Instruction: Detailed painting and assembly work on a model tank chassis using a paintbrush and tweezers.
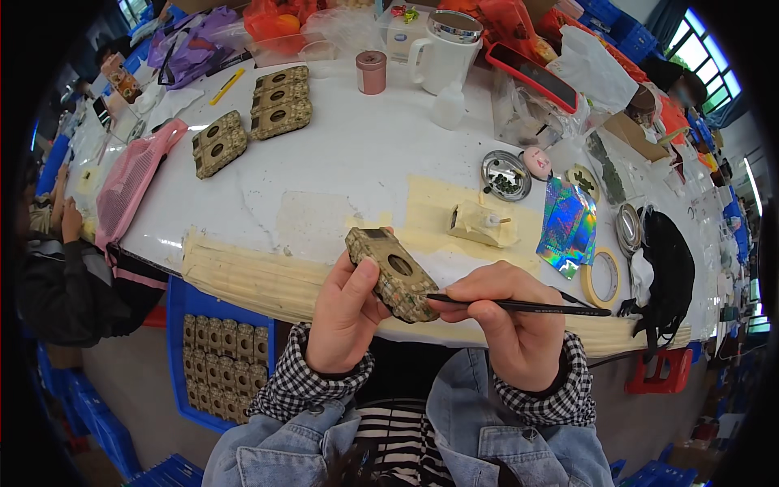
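Over the table's near edge, my left hand (347, 312) grips a camouflage-patterned casing (391, 274) with a round opening in its upper face. Between thumb and fingers, my right hand (511, 325) pinches a thin black paintbrush (527, 306). The brush's tip meets, or nearly meets, the casing's right end. Beyond the hands, a small tape-covered block (480, 224) with a thin stick on top rests on yellow masking tape. A round metal dish (507, 175) with dark green bits sits farther right.
More camouflage casings (281, 101) lie at the far left, near a yellow pen (227, 86). A white mug (445, 53), pink candle-like jar (371, 73) and red-edged phone (531, 77) stand behind. Holographic sheets (567, 227), a tape roll (601, 276) and black bag (669, 276) lie right. A blue crate (177, 349) holds several casings below.
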`<state>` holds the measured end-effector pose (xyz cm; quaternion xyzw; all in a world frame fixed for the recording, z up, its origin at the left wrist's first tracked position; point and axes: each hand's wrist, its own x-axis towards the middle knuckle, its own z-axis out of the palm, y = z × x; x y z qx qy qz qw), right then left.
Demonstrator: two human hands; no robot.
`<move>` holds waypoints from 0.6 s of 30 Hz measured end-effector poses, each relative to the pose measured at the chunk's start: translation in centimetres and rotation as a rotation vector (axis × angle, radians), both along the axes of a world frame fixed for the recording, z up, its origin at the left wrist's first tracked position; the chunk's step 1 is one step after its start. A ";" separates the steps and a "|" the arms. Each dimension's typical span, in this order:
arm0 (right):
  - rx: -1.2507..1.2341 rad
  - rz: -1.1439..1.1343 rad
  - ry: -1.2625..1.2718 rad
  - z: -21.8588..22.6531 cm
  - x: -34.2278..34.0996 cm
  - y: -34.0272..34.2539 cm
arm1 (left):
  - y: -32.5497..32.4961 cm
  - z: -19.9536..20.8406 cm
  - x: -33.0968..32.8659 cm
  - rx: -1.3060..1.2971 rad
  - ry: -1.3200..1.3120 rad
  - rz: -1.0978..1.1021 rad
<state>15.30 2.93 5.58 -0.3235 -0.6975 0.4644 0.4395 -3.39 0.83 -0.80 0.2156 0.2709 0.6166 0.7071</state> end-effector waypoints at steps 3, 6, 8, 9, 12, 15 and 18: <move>0.010 -0.002 -0.011 0.1 0.0 0.0 | 0.0 0.1 0.1 0.003 -0.004 0.001; 0.018 -0.003 -0.014 0.1 -0.1 0.1 | 0.0 0.1 0.1 0.004 -0.007 0.000; 0.021 -0.003 -0.017 0.1 -0.1 0.1 | -0.1 0.0 0.1 0.006 -0.008 -0.001; 0.022 -0.003 -0.019 0.1 -0.1 0.1 | -0.1 -0.1 0.1 0.008 -0.007 -0.002; 0.020 -0.004 -0.024 0.1 -0.1 0.1 | 0.0 -0.2 0.0 0.014 -0.005 -0.008; 0.020 -0.006 -0.019 0.1 -0.1 0.0 | 0.0 -0.2 0.0 0.017 -0.005 -0.010; 0.020 -0.007 -0.015 0.0 -0.1 0.0 | -0.1 -0.2 0.0 0.014 -0.007 -0.007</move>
